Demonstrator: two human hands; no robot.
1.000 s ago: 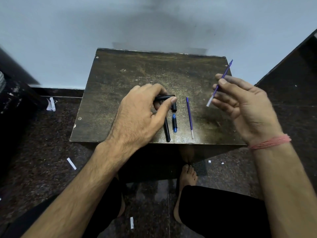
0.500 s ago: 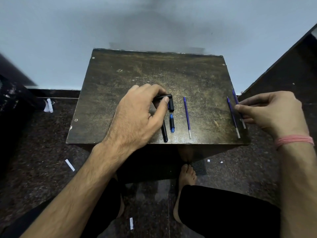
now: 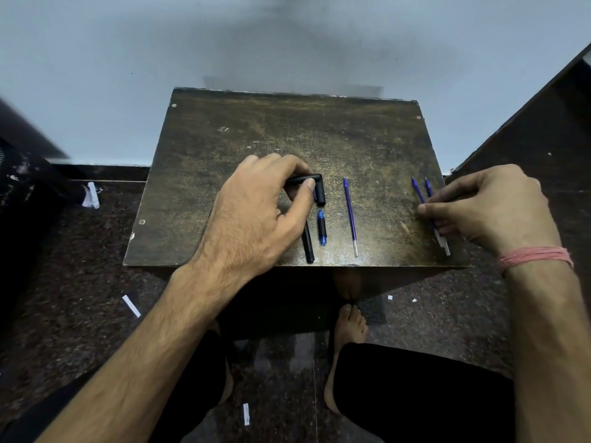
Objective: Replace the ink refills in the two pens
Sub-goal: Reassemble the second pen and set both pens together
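- Left hand [image 3: 252, 215]: fingers curled round a black pen barrel [image 3: 302, 180] lying at the middle of the wooden table [image 3: 224, 148].
- Right hand [image 3: 489, 209]: fingertips pinching two blue refills [image 3: 421, 195] at the table's right edge.
- A third blue refill [image 3: 350, 215] lies apart, between the hands.
- A short blue-tipped pen section [image 3: 321, 227] lies beside a black pen part [image 3: 308, 247].

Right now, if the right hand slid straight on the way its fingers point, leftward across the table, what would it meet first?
Probably the lone blue refill lying mid-table, since bare table lies between. The right hand already touches two refills at the right edge. Depth is uncertain.
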